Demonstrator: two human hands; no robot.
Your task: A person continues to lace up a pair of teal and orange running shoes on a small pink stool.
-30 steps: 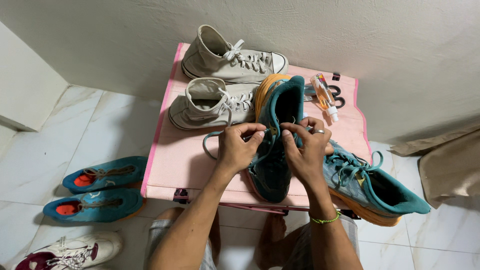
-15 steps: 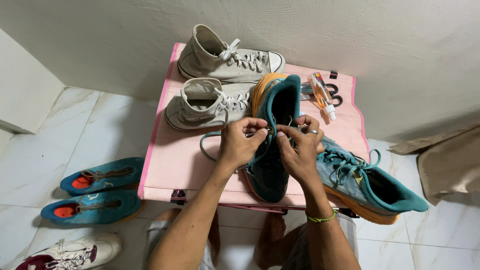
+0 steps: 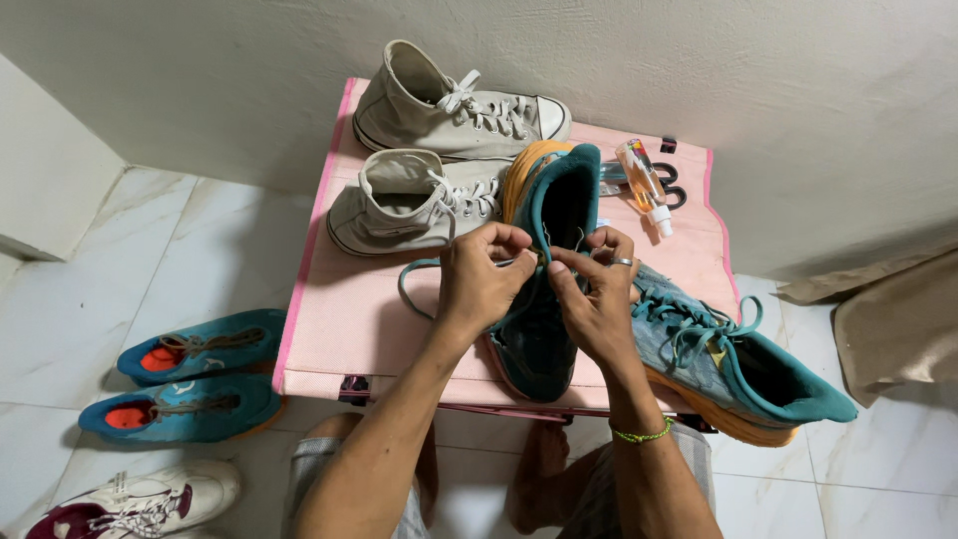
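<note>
Since before, both hands lift slightly: my left hand point(image 3: 477, 282) and right hand point(image 3: 597, 299) pinch the lace point(image 3: 411, 296) of the teal shoe point(image 3: 544, 289), lacing unfinished.

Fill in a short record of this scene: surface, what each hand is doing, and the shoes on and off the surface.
Surface: pink table
Left hand: pinching the lace of the teal shoe
Right hand: pinching at the same shoe's lacing
Beside it: second teal shoe
Behind: two grey high-tops
Also on table: spray bottle
Floor, left: blue pair, white shoe
</note>
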